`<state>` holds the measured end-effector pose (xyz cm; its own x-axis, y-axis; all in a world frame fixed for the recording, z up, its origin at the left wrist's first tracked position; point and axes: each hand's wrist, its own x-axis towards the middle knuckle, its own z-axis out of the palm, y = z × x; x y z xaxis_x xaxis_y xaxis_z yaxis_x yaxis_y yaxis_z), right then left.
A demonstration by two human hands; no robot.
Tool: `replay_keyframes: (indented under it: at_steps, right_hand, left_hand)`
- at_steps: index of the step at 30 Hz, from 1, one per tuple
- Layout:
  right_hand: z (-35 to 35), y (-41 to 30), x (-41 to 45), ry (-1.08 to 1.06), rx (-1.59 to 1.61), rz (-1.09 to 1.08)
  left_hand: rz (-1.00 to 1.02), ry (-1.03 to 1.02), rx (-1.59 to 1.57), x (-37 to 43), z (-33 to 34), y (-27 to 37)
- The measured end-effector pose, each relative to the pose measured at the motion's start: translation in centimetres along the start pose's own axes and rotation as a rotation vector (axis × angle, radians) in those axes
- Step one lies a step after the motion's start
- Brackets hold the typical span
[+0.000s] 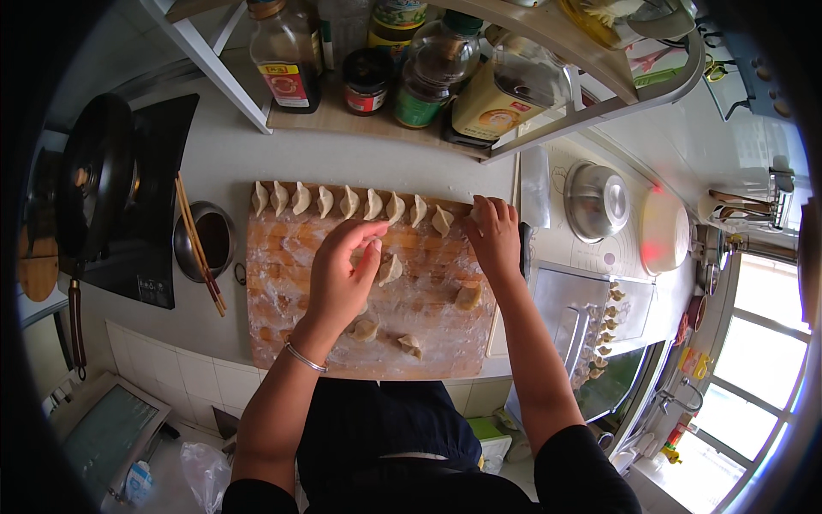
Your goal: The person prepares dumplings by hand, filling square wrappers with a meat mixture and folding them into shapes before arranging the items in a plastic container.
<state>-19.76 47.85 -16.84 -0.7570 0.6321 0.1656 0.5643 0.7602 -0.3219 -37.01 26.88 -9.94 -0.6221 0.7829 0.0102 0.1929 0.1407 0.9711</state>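
My left hand (343,273) hovers over the wooden board (276,289), its thumb and index fingertip slightly apart with nothing seen between them. At the board's far right corner, the fingers of my right hand (496,238) close around a pale dumpling (475,213), mostly hidden by them. A row of several dumplings (349,202) lines the board's far edge, ending with a tilted dumpling (442,221) just left of my right hand. Beside my left hand lies a loose dumpling (390,270). Other dough pieces (469,296) are scattered across the floured surface, one (365,330) near my left wrist.
Chopsticks (200,247) lie across a metal bowl (225,238), left of the board. Beyond it is a black pan (96,173) on the cooktop. A cleaver (535,186), upturned metal bowl (597,200) and tray of dumplings (587,321) are right. A bottle rack (379,132) stands behind.
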Motion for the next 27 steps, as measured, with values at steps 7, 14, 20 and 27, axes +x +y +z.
replay_keyframes:
  at_steps: [7,14,20,27]
  right_hand:
    - [-0.2,0.0,0.5,-0.04,-0.011,0.031]
    - [-0.3,1.7,0.2,0.028,0.451,0.355]
    - [-0.4,2.8,-0.1,-0.066,0.503,0.457]
    - [-2.1,0.1,-2.4,0.175,0.388,0.282]
  left_hand:
    - [0.018,0.034,-0.013,0.0,-0.4,0.2]
    - [0.034,0.042,-0.017,-0.3,-1.1,0.2]
    - [0.026,0.051,-0.036,-0.6,-1.4,0.3]
    - [-0.05,0.039,-0.062,-2.2,-2.6,-0.1]
